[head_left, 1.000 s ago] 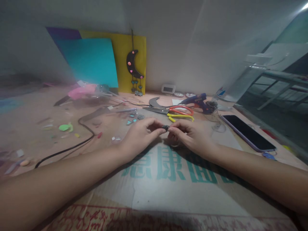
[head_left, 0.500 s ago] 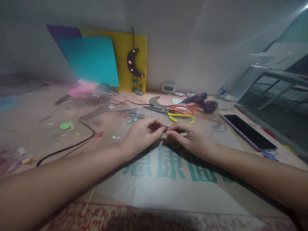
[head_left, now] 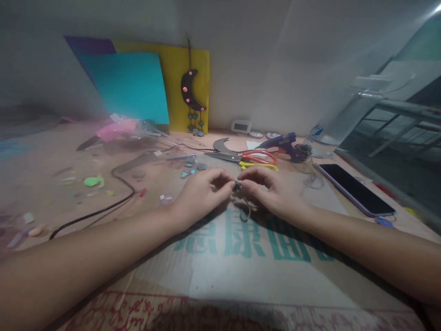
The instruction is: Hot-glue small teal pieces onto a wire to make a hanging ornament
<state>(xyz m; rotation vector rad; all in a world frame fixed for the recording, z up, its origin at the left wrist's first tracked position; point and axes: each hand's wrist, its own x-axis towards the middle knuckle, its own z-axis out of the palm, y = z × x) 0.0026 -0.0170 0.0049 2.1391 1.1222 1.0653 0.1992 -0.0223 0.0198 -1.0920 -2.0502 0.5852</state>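
Between the fingertips of both hands, over the cardboard, is a small grey-green piece (head_left: 237,185), too small to make out fully. A thin grey cord (head_left: 245,214) dangles from it in a loop. My left hand (head_left: 210,193) pinches the piece between thumb and finger. At its other side, my right hand (head_left: 270,191) has thumb and finger closed at the cord. Just beyond my hands lie scissors (head_left: 241,158) with red and yellow handles. Several small turquoise and grey pieces (head_left: 189,172) rest beyond my left hand.
A crescent ornament (head_left: 189,89) hangs before yellow and turquoise sheets (head_left: 127,87) at the back. A grey crescent (head_left: 222,145), a glue gun (head_left: 285,143) and a ball of cord (head_left: 303,151) lie behind the scissors. A phone (head_left: 354,188) is right; a black cable (head_left: 93,214) crosses left.
My right hand's fingertips have lifted and shifted slightly at the small piece. The cord's loop now hangs lower and shows more clearly below it. My left hand stays nearly still.
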